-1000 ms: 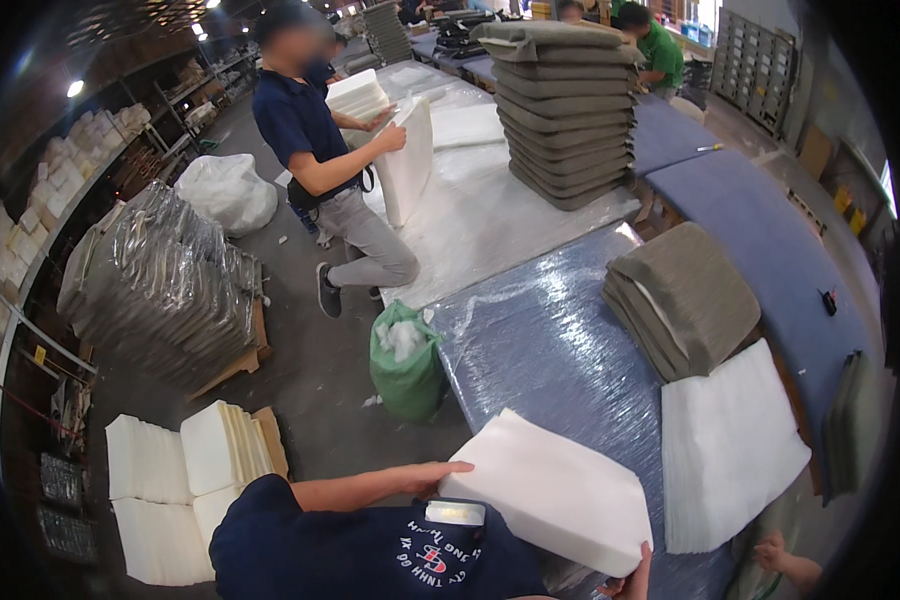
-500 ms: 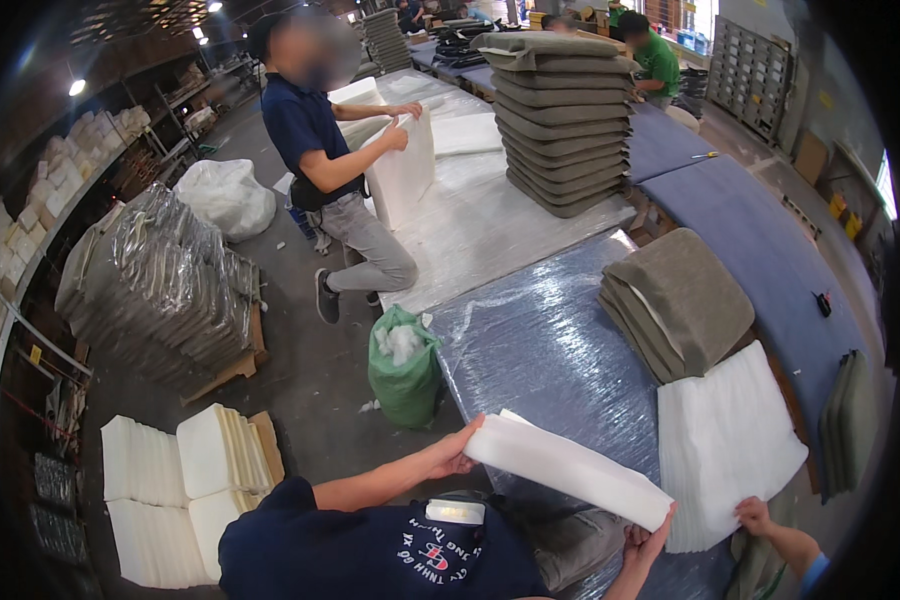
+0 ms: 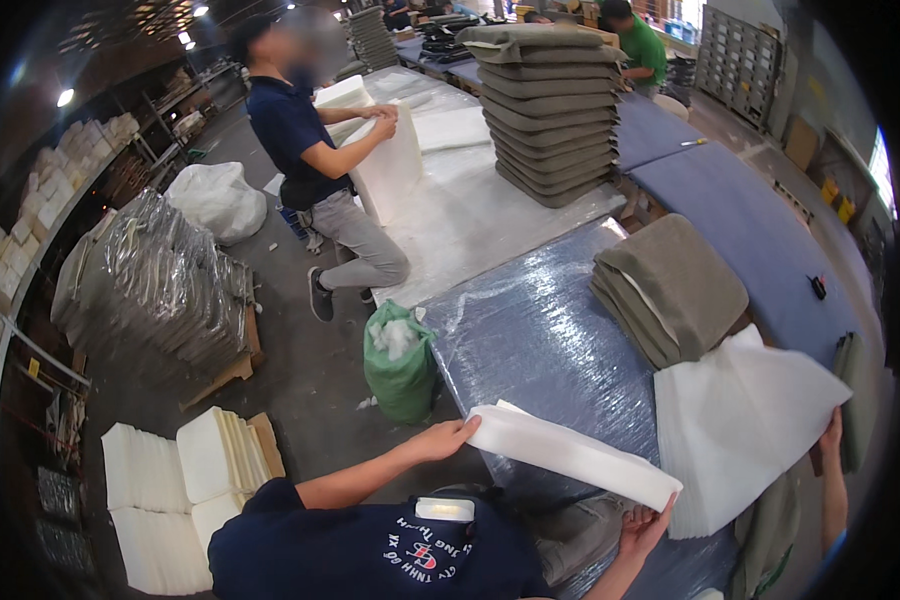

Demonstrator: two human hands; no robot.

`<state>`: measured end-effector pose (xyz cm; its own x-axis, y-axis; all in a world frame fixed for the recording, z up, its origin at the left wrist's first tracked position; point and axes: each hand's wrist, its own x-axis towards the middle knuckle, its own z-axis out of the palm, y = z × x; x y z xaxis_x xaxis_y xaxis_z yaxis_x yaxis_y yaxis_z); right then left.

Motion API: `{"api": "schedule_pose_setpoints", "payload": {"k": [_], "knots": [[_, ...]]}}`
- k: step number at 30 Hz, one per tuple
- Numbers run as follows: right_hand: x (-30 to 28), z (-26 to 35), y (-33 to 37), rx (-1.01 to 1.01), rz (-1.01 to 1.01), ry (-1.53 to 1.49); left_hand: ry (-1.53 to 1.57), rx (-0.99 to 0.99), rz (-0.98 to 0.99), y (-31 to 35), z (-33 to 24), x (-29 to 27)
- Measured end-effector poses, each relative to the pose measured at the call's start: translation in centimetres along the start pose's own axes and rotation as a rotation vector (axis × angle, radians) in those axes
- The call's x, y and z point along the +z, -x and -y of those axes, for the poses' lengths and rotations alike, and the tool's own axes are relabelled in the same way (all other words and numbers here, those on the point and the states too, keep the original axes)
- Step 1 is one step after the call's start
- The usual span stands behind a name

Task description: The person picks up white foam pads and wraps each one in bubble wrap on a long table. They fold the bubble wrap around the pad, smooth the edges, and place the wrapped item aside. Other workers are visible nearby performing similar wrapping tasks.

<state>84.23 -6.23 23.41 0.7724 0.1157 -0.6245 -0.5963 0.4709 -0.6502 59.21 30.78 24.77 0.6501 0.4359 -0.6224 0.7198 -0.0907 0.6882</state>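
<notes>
A long white foam slab [image 3: 575,455] is held on edge between my two hands, low over the plastic-wrapped blue table. My left hand [image 3: 446,439] pinches its left end, fingers closed on the upper corner. At the other end, my right hand [image 3: 648,522] grips the lower right corner. A thin white edge shows above the slab's left top. Right of my right hand lies a stack of soft white wadding sheets [image 3: 710,430]. A co-worker's hand [image 3: 832,432], from a blue sleeve, lifts the sheets' right corner.
Folded grey-brown covers [image 3: 675,290] sit beyond the wadding. A tall stack of grey cushions [image 3: 550,120] stands farther back. A green sack [image 3: 402,370] is by the table's left corner. Across the table, a co-worker [image 3: 305,150] handles white foam. Cream foam sheets [image 3: 140,470] lie at lower left.
The co-worker's hand on the right has moved up and right, raising the wadding's corner. My hands hold the slab in nearly the same place; the view has shifted slightly.
</notes>
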Motion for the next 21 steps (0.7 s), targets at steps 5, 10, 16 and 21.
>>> {"api": "schedule_pose_setpoints", "payload": {"k": [5,10,16,21], "knots": [[-0.7,0.1,-0.9,-0.002,0.101,0.021,-0.048,0.408,-0.195,1.5,-4.8,2.2],[-0.4,0.3,-1.5,-0.038,0.197,-0.020,-0.251,0.632,-0.413,1.0,-5.0,2.8],[-1.2,0.8,-0.7,-0.021,0.200,0.010,-0.477,0.727,-0.114,0.6,-7.4,1.1],[-1.7,0.7,-0.7,-0.044,0.191,0.109,-0.421,0.796,-0.201,0.4,-6.6,1.2]]}}
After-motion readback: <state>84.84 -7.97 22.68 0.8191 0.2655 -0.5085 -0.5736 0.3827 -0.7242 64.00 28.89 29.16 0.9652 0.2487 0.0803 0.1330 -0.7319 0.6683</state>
